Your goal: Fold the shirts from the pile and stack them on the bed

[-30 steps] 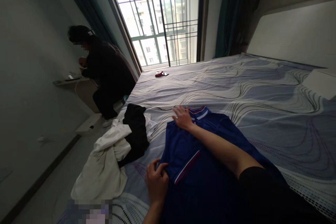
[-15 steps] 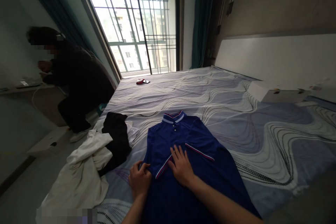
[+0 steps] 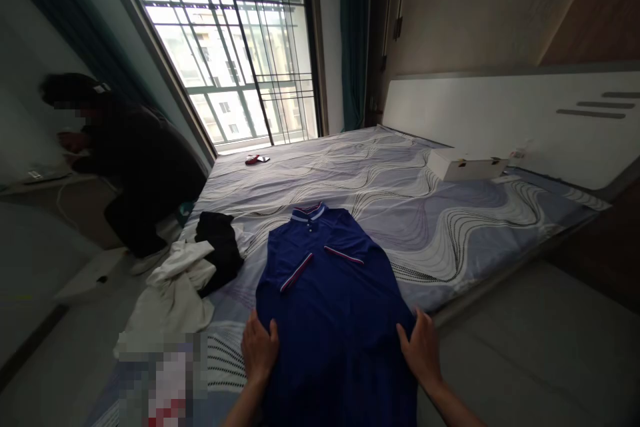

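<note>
A blue polo shirt [image 3: 335,310] lies spread on the bed, its collar pointing away from me. Both short sleeves, with red and white trim, are folded inward over the front. My left hand [image 3: 260,349] is at the shirt's left side, thumb apart from the fingers. On the opposite side, my right hand [image 3: 423,352] is at the right edge, its thumb over the cloth and spread from the fingers. Neither hand shows a closed grip; some fingertips are partly hidden at the cloth's edges.
Left of the shirt lie a crumpled white garment [image 3: 170,297] and a black garment [image 3: 220,247]. Farther off on the patterned bed [image 3: 380,180] are a white box [image 3: 467,167] and a small red item [image 3: 251,160]. A person [image 3: 145,153] sits at the left by a desk.
My right hand has left the folded sleeves and moved to the shirt's right edge. My left hand has slid lower along the left side. The view has turned rightward.
</note>
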`<state>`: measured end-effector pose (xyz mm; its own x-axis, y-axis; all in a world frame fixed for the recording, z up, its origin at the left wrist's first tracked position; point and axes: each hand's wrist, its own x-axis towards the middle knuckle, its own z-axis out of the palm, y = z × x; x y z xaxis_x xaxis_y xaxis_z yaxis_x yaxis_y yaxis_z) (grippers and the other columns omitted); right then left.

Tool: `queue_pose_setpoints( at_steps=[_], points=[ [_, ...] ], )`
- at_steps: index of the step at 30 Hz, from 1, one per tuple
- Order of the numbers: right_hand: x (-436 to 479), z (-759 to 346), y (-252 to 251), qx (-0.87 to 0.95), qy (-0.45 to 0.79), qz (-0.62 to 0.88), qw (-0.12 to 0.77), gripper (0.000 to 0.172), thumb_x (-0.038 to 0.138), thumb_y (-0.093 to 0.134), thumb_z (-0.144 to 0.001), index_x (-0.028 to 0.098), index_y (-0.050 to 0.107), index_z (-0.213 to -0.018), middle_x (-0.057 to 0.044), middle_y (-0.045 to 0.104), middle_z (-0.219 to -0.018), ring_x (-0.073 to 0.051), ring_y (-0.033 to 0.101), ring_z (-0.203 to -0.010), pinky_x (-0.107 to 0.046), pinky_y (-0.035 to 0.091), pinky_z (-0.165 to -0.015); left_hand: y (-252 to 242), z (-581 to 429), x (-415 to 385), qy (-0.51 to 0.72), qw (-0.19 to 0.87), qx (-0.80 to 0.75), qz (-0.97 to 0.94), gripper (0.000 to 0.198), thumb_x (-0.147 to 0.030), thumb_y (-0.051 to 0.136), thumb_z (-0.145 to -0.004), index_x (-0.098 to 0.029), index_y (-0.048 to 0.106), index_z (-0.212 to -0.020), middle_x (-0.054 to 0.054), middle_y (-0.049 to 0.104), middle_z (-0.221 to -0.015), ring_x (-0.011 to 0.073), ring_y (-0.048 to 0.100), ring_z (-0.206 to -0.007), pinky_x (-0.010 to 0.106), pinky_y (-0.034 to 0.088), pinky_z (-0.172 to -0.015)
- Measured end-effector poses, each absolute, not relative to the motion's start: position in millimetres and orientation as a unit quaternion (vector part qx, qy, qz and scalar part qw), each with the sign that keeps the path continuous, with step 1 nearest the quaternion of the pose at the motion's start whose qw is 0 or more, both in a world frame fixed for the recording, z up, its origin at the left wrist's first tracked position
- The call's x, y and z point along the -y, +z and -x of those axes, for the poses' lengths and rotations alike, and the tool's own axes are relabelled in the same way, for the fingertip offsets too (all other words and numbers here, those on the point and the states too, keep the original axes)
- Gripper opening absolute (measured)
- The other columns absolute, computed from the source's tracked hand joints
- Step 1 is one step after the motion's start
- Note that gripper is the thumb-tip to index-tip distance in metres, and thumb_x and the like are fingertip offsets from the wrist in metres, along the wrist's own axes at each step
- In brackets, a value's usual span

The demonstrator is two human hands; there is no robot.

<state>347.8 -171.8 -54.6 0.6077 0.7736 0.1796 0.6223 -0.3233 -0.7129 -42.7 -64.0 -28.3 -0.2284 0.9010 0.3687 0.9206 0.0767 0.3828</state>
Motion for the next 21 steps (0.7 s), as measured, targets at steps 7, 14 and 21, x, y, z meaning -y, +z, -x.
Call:
queue_pose_setpoints(
  at_steps=[7,14,21],
  points=[
    [236,-329,-74,0.224,0.592,0.620,0.463,0.053,0.061,0.079,-0.060,0.015,0.073,-0.087,-0.014,0.077,-0.089,-0.036,0.072,-0.094,-0.045,0.055,-0.090,-57,25,244,-0.283,-0.063,0.853,0.435,0.077,-0.070,0.047,-0.077,-0.007,0.060,-0.120,0.021,0.065,-0.106,0.0386,0.060,-0.111,0.053,0.047,-0.100],
    [247,-343,-84,0.128,0.553,0.649,0.507,0.067,0.051,0.085,-0.052,0.021,0.070,-0.110,-0.011,0.075,-0.113,-0.036,0.061,-0.122,-0.048,0.049,-0.101,-48,23,275,-0.311,-0.325,0.812,0.373,0.069,-0.078,0.055,-0.057,-0.017,0.066,-0.087,0.018,0.073,-0.091,0.0404,0.069,-0.097,0.049,0.053,-0.088],
    [223,-366,-51,0.268,0.604,0.578,0.479,0.048,0.042,0.088,-0.049,0.015,0.078,-0.087,-0.011,0.079,-0.090,-0.035,0.072,-0.093,-0.047,0.054,-0.092,-5,50,268,-0.461,-0.449,0.720,0.259,0.069,-0.074,0.073,-0.051,-0.020,0.060,-0.090,0.001,0.067,-0.062,0.0250,0.069,-0.061,0.032,0.053,-0.056]
  ],
)
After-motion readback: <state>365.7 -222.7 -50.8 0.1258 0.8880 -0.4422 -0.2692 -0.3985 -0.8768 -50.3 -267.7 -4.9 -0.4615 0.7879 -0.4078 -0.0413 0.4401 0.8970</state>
